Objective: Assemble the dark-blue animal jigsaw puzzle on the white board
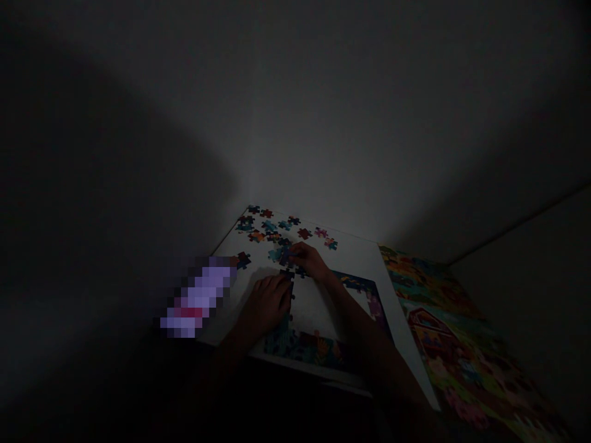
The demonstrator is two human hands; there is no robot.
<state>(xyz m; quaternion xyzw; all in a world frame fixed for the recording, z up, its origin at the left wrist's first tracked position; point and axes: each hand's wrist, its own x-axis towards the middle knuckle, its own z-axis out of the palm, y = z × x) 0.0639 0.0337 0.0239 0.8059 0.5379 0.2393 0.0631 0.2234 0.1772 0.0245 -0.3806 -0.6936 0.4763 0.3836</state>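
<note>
On a white board (pixel 240 299) lies a partly joined jigsaw puzzle (pixel 323 349), its dark blue and colourful pieces forming a frame around a bare white middle. My left hand (pixel 266 300) rests with its fingers flat at the left edge of the frame, touching the joined pieces. At the upper left corner of the frame, my right hand (pixel 310 259) pinches a dark blue puzzle piece (pixel 286 255). A light teal piece (pixel 274 254) lies just left of those fingertips. Dim light and my right forearm hide part of the puzzle.
Several loose pieces (pixel 269 226) are scattered along the board's far side, and a dark piece (pixel 243 259) lies to the left. A bright pixelated patch (pixel 203 298) covers something at the left edge. Colourful farm pictures (pixel 443 344) lie to the right. Pale walls rise behind.
</note>
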